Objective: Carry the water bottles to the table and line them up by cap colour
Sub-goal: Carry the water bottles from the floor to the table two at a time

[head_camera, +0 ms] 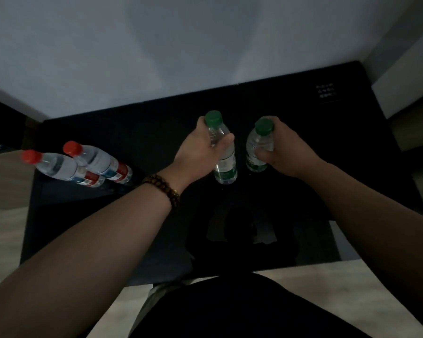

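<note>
Pretty dim shot, but here's the layout: black worktop pushed up against a pale wall, and four water bottles on or over it. Both hands are busy. The left hand is wrapped around the upper half of the first green-capped bottle, thumb across the front just under the shoulder, cap poking out above the fingers. The right hand grips the second green-capped bottle the same way, fingers curled round its middle. Those two stand upright, near each other but not touching, roughly mid-worktop. It's too dark to say for sure, but their bases look like they're resting on the surface or only barely off it. Over at the left edge the two red ones are parked on their own, nobody touching them: the nearer red-capped bottle and the farther red-capped bottle stand side by side, pressed right against each other, well apart from the green pair. There's a bead bracelet on the left wrist, and some small white print at the far right corner of the worktop that's too tiny to read.
</note>
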`<action>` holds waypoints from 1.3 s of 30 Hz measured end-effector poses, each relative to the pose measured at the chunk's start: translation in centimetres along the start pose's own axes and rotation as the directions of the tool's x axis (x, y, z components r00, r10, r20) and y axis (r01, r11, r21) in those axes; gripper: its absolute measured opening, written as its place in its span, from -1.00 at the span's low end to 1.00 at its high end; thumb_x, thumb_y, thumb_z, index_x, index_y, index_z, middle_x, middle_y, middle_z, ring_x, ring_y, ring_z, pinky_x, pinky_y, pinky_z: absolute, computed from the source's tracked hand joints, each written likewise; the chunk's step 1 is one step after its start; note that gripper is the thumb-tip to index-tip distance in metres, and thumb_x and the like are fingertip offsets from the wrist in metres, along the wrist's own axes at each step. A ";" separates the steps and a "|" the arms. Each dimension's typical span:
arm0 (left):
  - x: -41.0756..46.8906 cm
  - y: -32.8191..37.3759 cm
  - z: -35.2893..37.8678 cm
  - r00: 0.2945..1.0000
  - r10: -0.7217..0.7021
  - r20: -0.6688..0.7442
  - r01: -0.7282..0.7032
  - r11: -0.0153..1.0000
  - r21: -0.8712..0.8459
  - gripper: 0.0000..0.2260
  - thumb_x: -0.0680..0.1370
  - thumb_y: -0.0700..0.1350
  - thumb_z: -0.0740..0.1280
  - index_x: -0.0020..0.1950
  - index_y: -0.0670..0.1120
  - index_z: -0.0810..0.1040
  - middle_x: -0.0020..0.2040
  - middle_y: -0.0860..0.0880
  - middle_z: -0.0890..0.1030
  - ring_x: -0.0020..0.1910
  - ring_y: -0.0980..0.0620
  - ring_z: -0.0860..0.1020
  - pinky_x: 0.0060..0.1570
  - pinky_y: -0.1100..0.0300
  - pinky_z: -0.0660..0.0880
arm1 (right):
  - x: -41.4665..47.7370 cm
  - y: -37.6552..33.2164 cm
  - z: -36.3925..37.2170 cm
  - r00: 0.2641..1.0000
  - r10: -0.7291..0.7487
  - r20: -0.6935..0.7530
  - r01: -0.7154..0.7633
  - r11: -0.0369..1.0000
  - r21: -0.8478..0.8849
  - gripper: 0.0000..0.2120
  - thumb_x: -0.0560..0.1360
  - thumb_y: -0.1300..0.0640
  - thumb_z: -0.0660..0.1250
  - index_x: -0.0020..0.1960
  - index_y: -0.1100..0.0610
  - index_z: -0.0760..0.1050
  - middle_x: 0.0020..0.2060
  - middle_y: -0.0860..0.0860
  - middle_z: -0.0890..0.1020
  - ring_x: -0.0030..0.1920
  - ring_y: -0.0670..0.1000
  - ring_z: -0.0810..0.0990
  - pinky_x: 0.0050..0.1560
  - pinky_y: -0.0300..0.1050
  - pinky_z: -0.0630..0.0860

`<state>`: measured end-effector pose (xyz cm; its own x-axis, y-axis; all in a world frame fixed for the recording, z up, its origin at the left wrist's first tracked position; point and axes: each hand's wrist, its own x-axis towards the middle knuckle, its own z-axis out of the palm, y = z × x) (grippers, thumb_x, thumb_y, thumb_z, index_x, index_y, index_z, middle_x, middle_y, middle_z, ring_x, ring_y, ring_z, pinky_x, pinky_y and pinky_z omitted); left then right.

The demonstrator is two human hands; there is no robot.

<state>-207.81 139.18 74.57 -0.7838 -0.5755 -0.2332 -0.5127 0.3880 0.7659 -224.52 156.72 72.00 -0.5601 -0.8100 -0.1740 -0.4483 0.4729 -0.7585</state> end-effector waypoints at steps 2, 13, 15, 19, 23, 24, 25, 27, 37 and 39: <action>0.2 0.2 0.9 1.000 -0.001 0.007 0.001 1.000 -0.008 -0.64 0.60 0.17 0.37 0.28 0.07 0.35 0.05 0.17 0.61 -0.03 0.30 0.60 -0.13 0.36 0.47 | 0.0 0.7 -0.3 1.000 -0.001 -0.015 0.001 1.000 -0.003 -0.37 0.42 0.02 0.53 0.39 -0.12 0.31 0.08 -0.20 0.50 -0.03 -0.28 0.51 -0.04 -0.41 0.33; 0.2 0.5 4.4 0.996 -0.053 -0.076 0.053 0.999 -0.009 -0.63 0.59 0.10 0.42 0.25 0.23 0.28 0.01 0.26 0.52 -0.05 0.57 0.48 -0.27 0.62 0.39 | -1.1 1.5 -0.9 0.998 0.028 -0.050 -0.025 0.998 0.050 -0.38 0.49 0.04 0.50 0.46 -0.01 0.31 0.18 -0.07 0.51 0.13 -0.07 0.52 0.12 -0.17 0.40; 0.1 0.2 4.5 0.993 -0.076 -0.087 0.075 0.997 -0.010 -0.62 0.58 0.11 0.42 0.26 0.24 0.27 0.01 0.27 0.52 -0.07 0.64 0.44 -0.28 0.59 0.40 | -1.2 1.3 -1.0 0.999 0.040 -0.036 -0.039 0.999 0.033 -0.35 0.49 0.00 0.50 0.49 -0.02 0.28 0.23 -0.02 0.54 0.15 -0.04 0.53 0.14 -0.14 0.41; 0.0 -0.2 4.6 0.984 -0.118 -0.134 0.113 0.993 -0.046 -0.60 0.56 0.16 0.44 0.26 0.25 0.29 0.03 0.27 0.53 -0.04 0.43 0.53 -0.11 0.45 0.41 | -1.5 0.8 -1.0 0.998 0.042 -0.038 -0.041 0.998 0.039 -0.34 0.51 0.00 0.49 0.51 0.01 0.27 0.21 -0.04 0.56 0.10 -0.09 0.52 0.12 -0.18 0.39; 0.2 -0.1 4.1 0.984 -0.145 -0.107 0.138 0.987 -0.078 -0.54 0.54 0.16 0.47 0.33 0.21 0.31 0.05 0.26 0.53 -0.01 0.33 0.53 -0.12 0.41 0.42 | -1.9 0.9 -0.5 0.997 0.043 -0.064 -0.039 0.997 0.060 -0.29 0.50 0.00 0.50 0.54 0.00 0.25 0.13 -0.16 0.50 0.09 -0.16 0.49 0.11 -0.25 0.36; 0.3 0.0 3.8 0.983 -0.155 -0.096 0.147 0.986 -0.083 -0.50 0.53 0.15 0.47 0.37 0.19 0.31 0.04 0.26 0.52 -0.02 0.33 0.52 -0.14 0.42 0.41 | -2.0 1.1 -0.3 0.996 0.053 -0.070 -0.047 0.996 0.074 -0.27 0.49 -0.01 0.51 0.55 0.00 0.24 0.13 -0.18 0.50 0.10 -0.18 0.48 0.09 -0.30 0.35; 0.2 0.1 3.6 0.983 -0.161 -0.086 0.154 0.985 -0.083 -0.46 0.53 0.16 0.47 0.41 0.16 0.30 0.04 0.26 0.52 -0.03 0.34 0.52 -0.16 0.43 0.40 | -2.2 1.3 -0.2 0.995 0.069 -0.077 -0.061 0.994 0.092 -0.25 0.47 -0.03 0.53 0.55 -0.01 0.24 0.14 -0.21 0.50 0.11 -0.20 0.49 0.07 -0.36 0.34; -0.3 0.5 2.9 0.986 -0.157 -0.064 0.152 0.986 -0.072 -0.34 0.50 0.18 0.49 0.48 0.15 0.23 0.11 0.26 0.52 0.01 0.31 0.53 -0.13 0.42 0.42 | -2.8 1.7 0.2 0.985 0.128 -0.116 -0.112 0.984 0.136 -0.22 0.44 -0.08 0.55 0.53 -0.06 0.24 0.15 -0.24 0.48 0.13 -0.22 0.49 0.03 -0.42 0.32; -9.1 0.4 -0.4 0.942 -0.335 -0.019 0.319 0.875 0.364 -0.24 0.59 0.25 0.34 0.65 0.02 0.06 0.53 -0.15 0.37 0.39 -0.12 0.49 0.23 -0.04 0.55 | -7.9 -0.3 4.6 0.696 0.695 -0.181 -0.647 0.716 0.261 -0.52 0.49 -0.09 0.48 0.30 0.02 0.39 -0.14 -0.08 0.55 -0.25 -0.13 0.54 -0.40 -0.23 0.37; -11.3 -0.9 -1.7 0.916 -0.401 0.022 0.357 0.837 0.415 -0.27 0.61 0.27 0.30 0.63 -0.03 0.11 0.48 -0.15 0.42 0.34 -0.12 0.52 0.23 -0.06 0.56 | -8.1 -2.1 5.7 0.781 0.625 -0.015 -0.625 0.781 0.003 -0.67 0.49 -0.13 0.46 0.13 0.00 0.48 -0.18 -0.10 0.55 -0.24 -0.12 0.54 -0.34 -0.21 0.37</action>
<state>-197.94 144.08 77.59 -0.5199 -0.6671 -0.5336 -0.8541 0.4184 0.3089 -215.08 160.28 71.47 -0.7276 -0.3317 -0.6005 0.0019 0.8743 -0.4853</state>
